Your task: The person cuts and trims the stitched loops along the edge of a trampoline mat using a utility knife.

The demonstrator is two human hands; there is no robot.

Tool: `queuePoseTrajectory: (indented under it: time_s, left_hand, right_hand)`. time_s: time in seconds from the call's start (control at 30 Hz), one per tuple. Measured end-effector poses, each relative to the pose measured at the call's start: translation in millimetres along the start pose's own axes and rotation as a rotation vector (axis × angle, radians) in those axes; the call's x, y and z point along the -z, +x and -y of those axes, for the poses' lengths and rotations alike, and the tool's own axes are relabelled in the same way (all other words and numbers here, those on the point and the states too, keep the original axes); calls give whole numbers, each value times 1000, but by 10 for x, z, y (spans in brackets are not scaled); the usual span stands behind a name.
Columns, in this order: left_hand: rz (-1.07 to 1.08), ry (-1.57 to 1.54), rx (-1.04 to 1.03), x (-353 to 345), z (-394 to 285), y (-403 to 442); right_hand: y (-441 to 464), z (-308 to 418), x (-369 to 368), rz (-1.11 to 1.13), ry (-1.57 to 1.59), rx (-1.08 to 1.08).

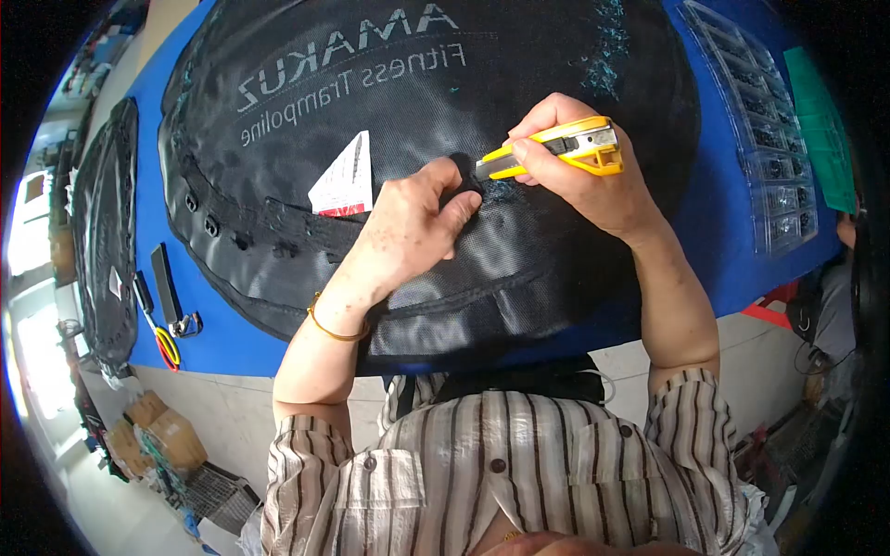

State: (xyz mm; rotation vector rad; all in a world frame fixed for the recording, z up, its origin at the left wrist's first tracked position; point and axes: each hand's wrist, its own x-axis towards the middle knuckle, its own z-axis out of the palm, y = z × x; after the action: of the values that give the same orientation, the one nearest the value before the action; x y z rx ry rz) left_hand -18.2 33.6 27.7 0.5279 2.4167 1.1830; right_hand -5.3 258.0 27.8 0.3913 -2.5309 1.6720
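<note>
A round black trampoline mat [389, 111] with mirrored white lettering lies spread in front of me. My right hand [579, 181] is closed around a yellow utility knife [593, 148], its blade pointing left, close to the mat's surface. Just left of the blade tip, my left hand [408, 218] has its fingers bent and its thumb near the forefinger, gripping the mat's fabric. Beside that wrist, a white paper label [345, 176] with a red edge lies on the mat. Teal thread bits [607, 51] are scattered near the far edge.
The mat rests on a blue table [222, 347]. At the right stands a clear compartment box [769, 176] of small parts, with a green tray [820, 130] past it. Yellow-and-red-handled scissors [167, 347] and a black bar [167, 283] lie at the left. Cardboard boxes [171, 435] sit on the floor.
</note>
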Motion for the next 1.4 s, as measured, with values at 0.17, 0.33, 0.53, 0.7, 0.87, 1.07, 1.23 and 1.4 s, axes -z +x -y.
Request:
queuePoseTrajectory:
  time_s: [0.17, 0.33, 0.53, 0.7, 0.87, 1.07, 1.23, 1.4]
  left_hand:
    - [122, -391, 169, 3, 118, 7]
    - [57, -565, 142, -51, 197, 49]
    - [65, -616, 165, -59, 204, 73]
    - [58, -611, 149, -58, 210, 61]
    - [64, -598, 151, -40, 177, 55]
    - [62, -609, 148, -53, 191, 62]
    - [62, -590, 155, -51, 171, 64]
    - [57, -583, 154, -53, 183, 64]
  right_hand:
    - [4, 1, 15, 38, 134, -54]
    - [-1, -9, -56, -49, 191, -47]
    - [-24, -12, -45, -34, 132, -26]
    - [-31, -55, -76, -88, 99, 62]
    - [-30, -86, -92, -93, -12, 163]
    - [-39, -69, -103, -91, 62, 59]
    - [-48, -26, -89, -78, 69, 33]
    - [-57, -20, -109, -51, 11, 39]
